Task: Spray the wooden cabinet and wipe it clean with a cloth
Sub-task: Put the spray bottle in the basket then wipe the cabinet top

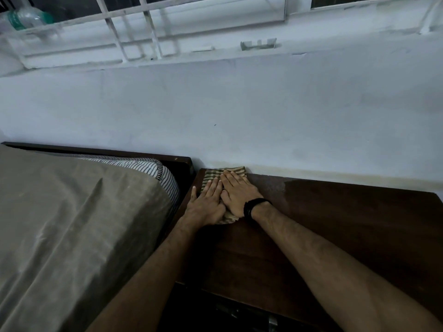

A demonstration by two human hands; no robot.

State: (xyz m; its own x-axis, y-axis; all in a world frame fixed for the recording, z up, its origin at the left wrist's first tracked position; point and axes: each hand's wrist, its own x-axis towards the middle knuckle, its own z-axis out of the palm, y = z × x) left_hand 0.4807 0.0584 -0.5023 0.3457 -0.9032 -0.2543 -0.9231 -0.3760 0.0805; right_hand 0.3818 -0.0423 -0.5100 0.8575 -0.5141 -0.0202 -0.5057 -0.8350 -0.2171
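both hands flat, fingers straight, pressing striped cloth (224,174) onto wooden cabinet (335,236) top at far left corner, against wall (239,111). left hand (207,200) beside right hand (238,191), touching. black band (254,207) on right wrist. bed (72,224) left of cabinet.

We look down from head height, close over the wooden cabinet (335,236). Ahead stands the wall (239,116), with a window grille (134,32) above.

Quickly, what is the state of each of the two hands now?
Left hand: open, fingers straight, pressing flat on the striped cloth.
Right hand: open, also pressing flat on the cloth.
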